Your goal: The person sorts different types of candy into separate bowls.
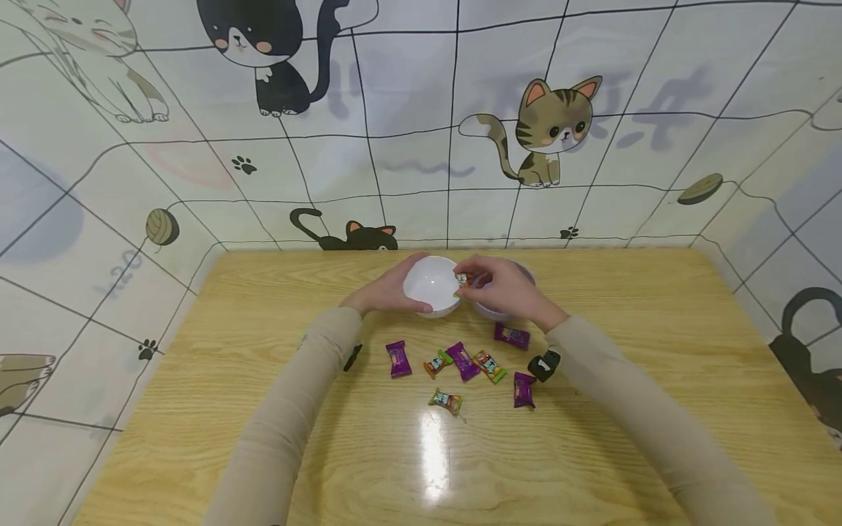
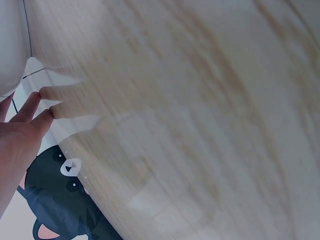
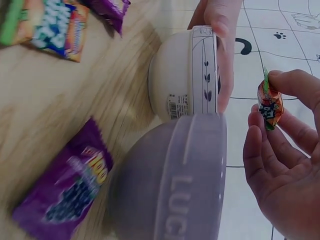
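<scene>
My left hand (image 1: 387,290) grips the side of a white bowl (image 1: 430,281), thumb at its near rim. A leaf pattern and a barcode label show on this bowl's outside in the right wrist view. Between thumb and fingertips, my right hand (image 1: 506,286) pinches a small orange-and-green wrapped candy (image 3: 270,106). In the head view the candy overlaps the white bowl's right rim. Beneath the right hand stands a greyish-purple bowl (image 3: 165,185) with raised lettering, close beside the white one. The right hand hides much of its inside from the head view.
Several purple-wrapped candies (image 1: 397,359) lie scattered on the wooden table (image 1: 276,372) in front of the bowls. Among them are orange-and-green candies (image 1: 490,367). A white wall covering (image 1: 414,168) with cartoon cats rises behind the table's far edge.
</scene>
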A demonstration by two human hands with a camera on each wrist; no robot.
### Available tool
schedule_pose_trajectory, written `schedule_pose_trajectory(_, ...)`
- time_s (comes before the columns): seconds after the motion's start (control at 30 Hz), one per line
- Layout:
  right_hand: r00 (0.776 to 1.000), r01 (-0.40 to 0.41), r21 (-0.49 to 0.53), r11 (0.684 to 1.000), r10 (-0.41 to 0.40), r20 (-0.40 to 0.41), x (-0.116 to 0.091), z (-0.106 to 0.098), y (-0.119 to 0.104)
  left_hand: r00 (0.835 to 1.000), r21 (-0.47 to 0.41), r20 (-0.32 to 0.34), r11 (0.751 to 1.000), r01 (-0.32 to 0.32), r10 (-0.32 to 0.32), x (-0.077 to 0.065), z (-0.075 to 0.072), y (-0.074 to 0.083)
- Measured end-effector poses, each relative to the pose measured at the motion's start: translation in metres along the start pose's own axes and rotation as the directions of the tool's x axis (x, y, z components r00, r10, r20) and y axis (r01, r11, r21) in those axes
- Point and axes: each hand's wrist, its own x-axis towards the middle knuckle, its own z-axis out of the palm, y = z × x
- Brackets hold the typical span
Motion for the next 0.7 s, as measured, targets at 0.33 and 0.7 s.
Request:
schedule_pose_trajectory(0.33,0.999,-0.023,0.034,0.999,0.021,0.040,0.028,0.007,-0.003,1.000,-0.002,0.009,1.000,-0.008,0.008,0.002,0.001,0.001)
schedule_pose_trajectory(0.7,0.996,-0.020,0.011,1.000,0.019,0.090,0.025,0.001,-0.003,1.000,-0.027,0.021,1.000,-0.009,0.010,0.001,0.000,-0.003)
